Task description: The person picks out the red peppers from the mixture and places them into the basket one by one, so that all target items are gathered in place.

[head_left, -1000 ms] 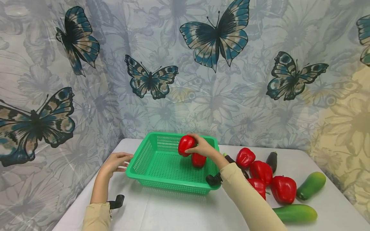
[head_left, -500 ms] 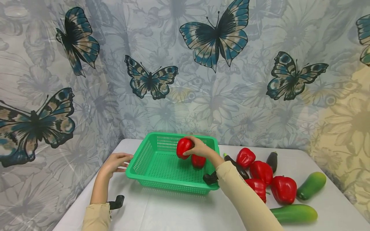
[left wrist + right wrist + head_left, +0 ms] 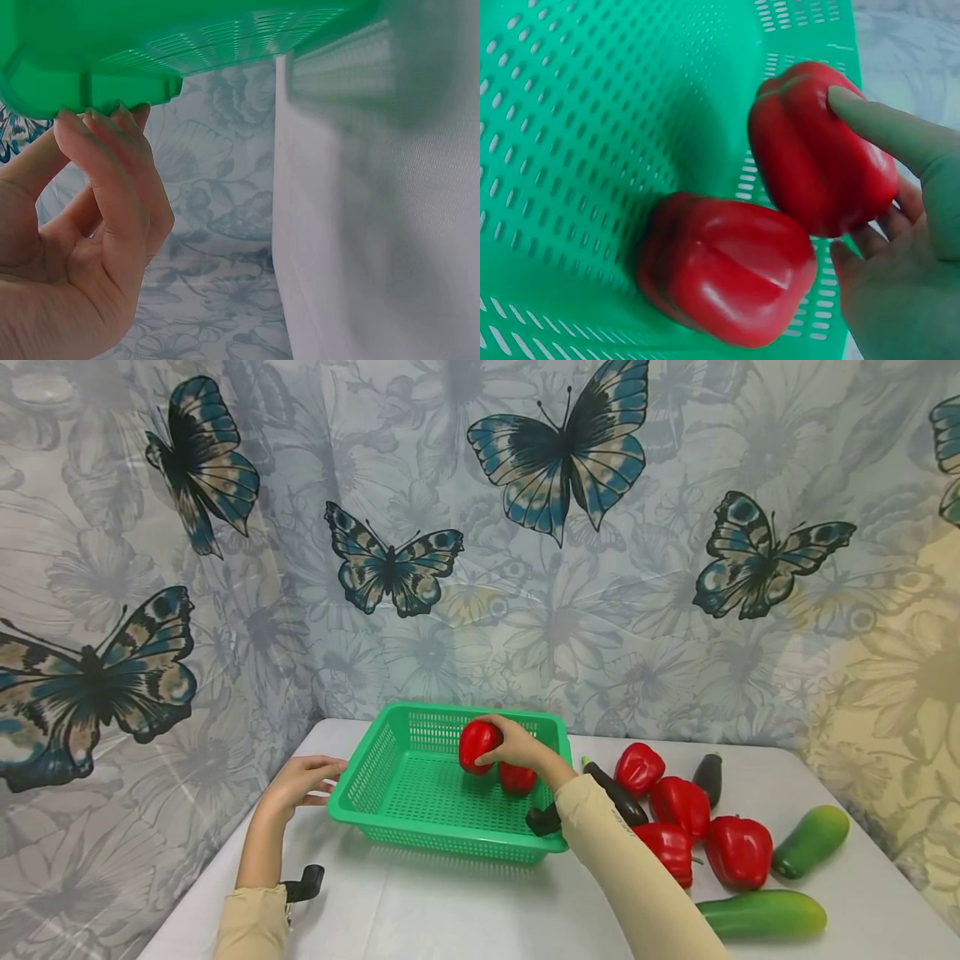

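Note:
My right hand (image 3: 521, 748) grips a red bell pepper (image 3: 478, 747) inside the green plastic basket (image 3: 450, 837). In the right wrist view, the thumb (image 3: 881, 124) lies across the pepper's side and the other fingers are partly hidden behind it. A second red bell pepper (image 3: 727, 270) lies on its side in the basket, right beside the held one. At the basket's left end, my left hand (image 3: 298, 782) touches the outer rim with its fingertips. The left wrist view shows those fingers (image 3: 124, 195) loosely bent, tips against the rim's edge.
Several more red bell peppers (image 3: 738, 852) lie right of the basket on the white table (image 3: 420, 910). Among them are a long eggplant (image 3: 618, 795) and a shorter dark one (image 3: 708, 779). Two green oblong vegetables (image 3: 813, 841) lie farther right and nearer. A butterfly-patterned curtain (image 3: 525, 635) hangs behind.
My right hand has lowered the bell pepper slightly and shifted it a little left within the basket, then held nearly still. The left hand has stayed at the rim.

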A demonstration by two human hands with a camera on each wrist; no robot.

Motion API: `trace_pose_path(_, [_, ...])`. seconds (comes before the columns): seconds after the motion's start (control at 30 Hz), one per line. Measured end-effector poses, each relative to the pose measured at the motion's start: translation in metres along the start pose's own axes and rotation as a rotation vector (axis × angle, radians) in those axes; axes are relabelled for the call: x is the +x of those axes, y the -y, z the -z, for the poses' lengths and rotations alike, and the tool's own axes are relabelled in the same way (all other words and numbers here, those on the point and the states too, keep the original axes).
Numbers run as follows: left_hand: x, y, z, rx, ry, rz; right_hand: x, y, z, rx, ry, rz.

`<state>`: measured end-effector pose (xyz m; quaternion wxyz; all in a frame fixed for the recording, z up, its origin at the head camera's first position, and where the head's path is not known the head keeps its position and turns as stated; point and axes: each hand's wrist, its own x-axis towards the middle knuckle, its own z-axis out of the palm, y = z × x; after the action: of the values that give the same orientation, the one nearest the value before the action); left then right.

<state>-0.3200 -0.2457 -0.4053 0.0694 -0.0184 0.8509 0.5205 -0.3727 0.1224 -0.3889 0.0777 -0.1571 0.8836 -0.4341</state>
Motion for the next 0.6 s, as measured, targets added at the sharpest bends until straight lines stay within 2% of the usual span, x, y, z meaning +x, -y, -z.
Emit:
trace_pose_path(0.17, [0.000,-0.001,0.000,0.001,-0.003,-0.003,0.001,-0.006,-0.003,-0.024,-0.011,0.005])
trace_pose_path(0.33, [0.000,-0.001,0.000,-0.001,-0.003,-0.002,0.001,-0.010,-0.005,-0.001,-0.024,-0.003])
trace_pose_path(0.6, [0.000,-0.001,0.001,0.000,-0.015,0.005,0.004,-0.017,-0.008,-0.014,-0.055,0.028])
